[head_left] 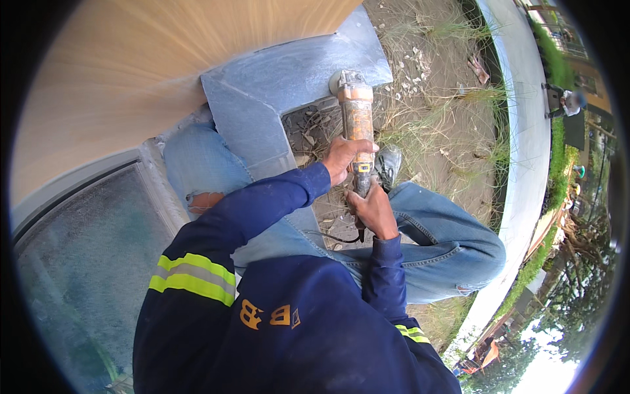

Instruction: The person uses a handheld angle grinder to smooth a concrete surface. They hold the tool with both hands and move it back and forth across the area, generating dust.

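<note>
An orange, dust-covered angle grinder (359, 121) points away from me, its disc end resting at the edge of a grey stone slab (262, 75). My left hand (341, 157) wraps round the middle of its body, thumb across the top. Behind it, my right hand (375, 209) grips the narrow rear handle. A black power cord (338, 238) runs from the handle's end toward the left. Pale dust lies on the slab around the disc. The disc's underside is hidden.
A tan wall (131, 72) and a framed glass pane (92, 243) stand to the left. Dry grass and soil (426, 131) lie right of the slab, bounded by a pale curved kerb (525, 131). My jeans-clad knees bend on both sides. Another person (567, 102) is far off at right.
</note>
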Motion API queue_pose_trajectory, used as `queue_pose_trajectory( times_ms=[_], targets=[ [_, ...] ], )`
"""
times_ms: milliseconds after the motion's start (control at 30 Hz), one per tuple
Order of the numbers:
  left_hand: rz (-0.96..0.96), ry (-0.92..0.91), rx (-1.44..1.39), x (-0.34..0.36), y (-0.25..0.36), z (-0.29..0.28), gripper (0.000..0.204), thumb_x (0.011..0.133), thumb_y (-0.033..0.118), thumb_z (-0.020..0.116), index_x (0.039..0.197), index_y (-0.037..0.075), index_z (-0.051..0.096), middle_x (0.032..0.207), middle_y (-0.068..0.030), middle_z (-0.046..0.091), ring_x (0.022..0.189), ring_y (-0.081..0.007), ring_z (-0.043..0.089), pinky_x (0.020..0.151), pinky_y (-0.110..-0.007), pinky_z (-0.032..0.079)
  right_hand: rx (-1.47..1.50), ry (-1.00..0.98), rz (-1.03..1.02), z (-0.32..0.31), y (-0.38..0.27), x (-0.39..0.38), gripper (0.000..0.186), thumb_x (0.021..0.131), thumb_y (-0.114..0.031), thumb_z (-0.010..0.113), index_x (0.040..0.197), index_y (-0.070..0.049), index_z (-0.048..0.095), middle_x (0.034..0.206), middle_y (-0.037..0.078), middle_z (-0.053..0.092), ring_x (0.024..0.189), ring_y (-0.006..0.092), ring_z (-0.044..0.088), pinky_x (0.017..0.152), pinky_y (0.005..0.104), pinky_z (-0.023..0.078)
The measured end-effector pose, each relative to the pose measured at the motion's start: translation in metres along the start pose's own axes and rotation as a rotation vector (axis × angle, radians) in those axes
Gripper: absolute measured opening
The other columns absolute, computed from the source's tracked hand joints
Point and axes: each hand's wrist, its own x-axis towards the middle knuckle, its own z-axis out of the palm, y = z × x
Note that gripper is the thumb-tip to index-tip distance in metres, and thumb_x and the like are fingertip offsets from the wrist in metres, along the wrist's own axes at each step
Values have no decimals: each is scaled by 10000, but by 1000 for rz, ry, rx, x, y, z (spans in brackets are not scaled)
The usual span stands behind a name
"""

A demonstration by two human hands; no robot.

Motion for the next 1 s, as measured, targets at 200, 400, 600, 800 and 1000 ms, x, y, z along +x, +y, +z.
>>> queue_pose_trajectory(
  times_ms=[200, 400, 600, 800, 1000],
  targets=[
    [-2, 22, 24, -19, -5, -8, 360, 797, 102, 807, 1105, -9, 658, 933, -82, 703, 856, -182, 705, 773, -356, 582, 66, 42, -117, -44, -9, 23, 664, 894, -281, 754, 1371, 133, 549, 1246, 294, 666, 1157, 348, 672, 978, 426, 520],
    [12, 35, -1, -28, -11, -5, 514, 837, 138, 773, 1303, 29, 587, 1119, -72, 696, 957, -161, 692, 850, -338, 566, 118, 133, -110, -20, -43, 73, 925, 877, -474, 784, 1428, 187, 443, 1230, 338, 661, 1163, 384, 675, 987, 427, 528],
    [77, 43, 54, -28, -27, -20, 625, 852, 114, 738, 1417, 19, 487, 1213, -89, 663, 1073, -196, 682, 905, -344, 559, 53, 9, -143, -3, -59, 112, 877, 795, -421, 867, 1327, 146, 460, 1125, 324, 701, 1056, 381, 721, 909, 424, 555],
    [61, 82, -3, -28, -31, -30, 572, 851, 130, 760, 1366, 26, 534, 1200, -87, 676, 1083, -185, 674, 919, -352, 547, 194, -18, -177, 17, -66, 138, 864, 746, -372, 900, 1322, 98, 459, 1092, 274, 715, 1017, 355, 730, 885, 406, 563],
    [57, 69, 1, -37, -30, -28, 586, 841, 95, 757, 1371, 17, 520, 1223, -86, 665, 1112, -179, 662, 924, -358, 548, 151, 16, -205, 25, -57, 130, 764, 747, -286, 899, 1276, 77, 484, 1094, 149, 684, 951, 205, 663, 837, 325, 558]
  ],
)
